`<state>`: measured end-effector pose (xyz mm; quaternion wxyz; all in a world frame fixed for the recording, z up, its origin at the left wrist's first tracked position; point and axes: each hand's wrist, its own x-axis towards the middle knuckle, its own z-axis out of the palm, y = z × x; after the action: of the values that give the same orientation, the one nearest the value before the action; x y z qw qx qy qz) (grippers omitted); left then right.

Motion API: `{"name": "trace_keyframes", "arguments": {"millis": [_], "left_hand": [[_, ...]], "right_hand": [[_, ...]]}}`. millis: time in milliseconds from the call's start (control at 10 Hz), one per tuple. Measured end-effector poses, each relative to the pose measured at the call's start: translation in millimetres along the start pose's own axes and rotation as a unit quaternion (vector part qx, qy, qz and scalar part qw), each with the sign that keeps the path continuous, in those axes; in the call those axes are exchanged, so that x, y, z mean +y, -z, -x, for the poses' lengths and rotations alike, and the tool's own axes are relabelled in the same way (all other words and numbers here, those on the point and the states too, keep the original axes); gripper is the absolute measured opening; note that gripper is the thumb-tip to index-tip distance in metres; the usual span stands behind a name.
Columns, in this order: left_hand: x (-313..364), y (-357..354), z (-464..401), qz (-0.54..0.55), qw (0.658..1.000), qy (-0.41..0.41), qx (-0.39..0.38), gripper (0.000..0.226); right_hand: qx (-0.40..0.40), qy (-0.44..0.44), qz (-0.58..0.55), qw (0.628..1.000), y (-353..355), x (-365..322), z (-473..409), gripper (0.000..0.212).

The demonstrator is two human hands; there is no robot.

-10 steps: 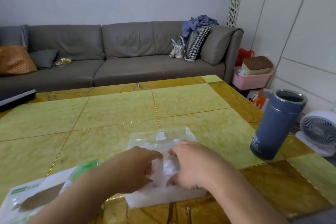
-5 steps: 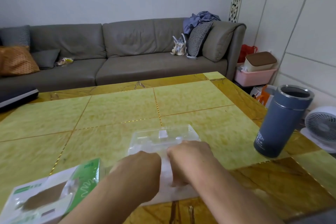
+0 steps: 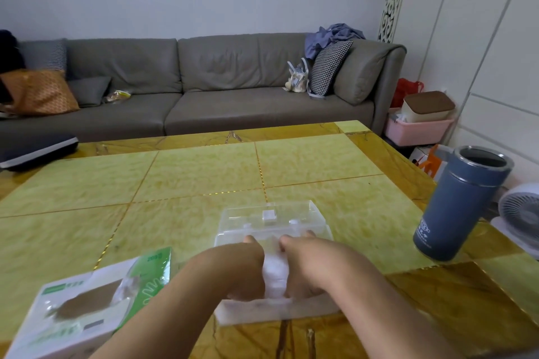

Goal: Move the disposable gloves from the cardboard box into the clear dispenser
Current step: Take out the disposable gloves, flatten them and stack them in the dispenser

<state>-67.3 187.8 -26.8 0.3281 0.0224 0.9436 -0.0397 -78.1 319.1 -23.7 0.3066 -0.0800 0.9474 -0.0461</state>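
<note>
Both hands, left [image 3: 243,268] and right [image 3: 306,265], curl around the gloves [image 3: 275,271], pressing them into the dispenser [image 3: 271,224]; push evenly, keeping edges tucked. Box [image 3: 87,303] lies left.

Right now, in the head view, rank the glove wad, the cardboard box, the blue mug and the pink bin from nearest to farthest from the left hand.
1. Glove wad: touching the left hand, inside the clear dispenser.
2. Cardboard box: near left of the table.
3. Blue mug: right table edge.
4. Pink bin: floor, beyond the far right corner.
</note>
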Motion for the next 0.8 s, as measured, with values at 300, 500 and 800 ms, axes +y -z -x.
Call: {"name": "trace_keyframes", "arguments": {"millis": [300,500,800], "left_hand": [[-13,-12,41,0.105,0.984,-0.066,0.129,0.055],[-54,-34,71,0.236,0.891,-0.068,0.381,0.037],[-189,-99,57,0.117,0.968,0.084,0.205,0.057]], "right_hand": [[0.098,0.014,-0.002,0.995,-3,-1,29,0.051],[0.299,0.047,0.038,0.952,-9,-30,49,0.022],[0.29,0.309,0.046,0.905,-98,-124,24,0.047]]}}
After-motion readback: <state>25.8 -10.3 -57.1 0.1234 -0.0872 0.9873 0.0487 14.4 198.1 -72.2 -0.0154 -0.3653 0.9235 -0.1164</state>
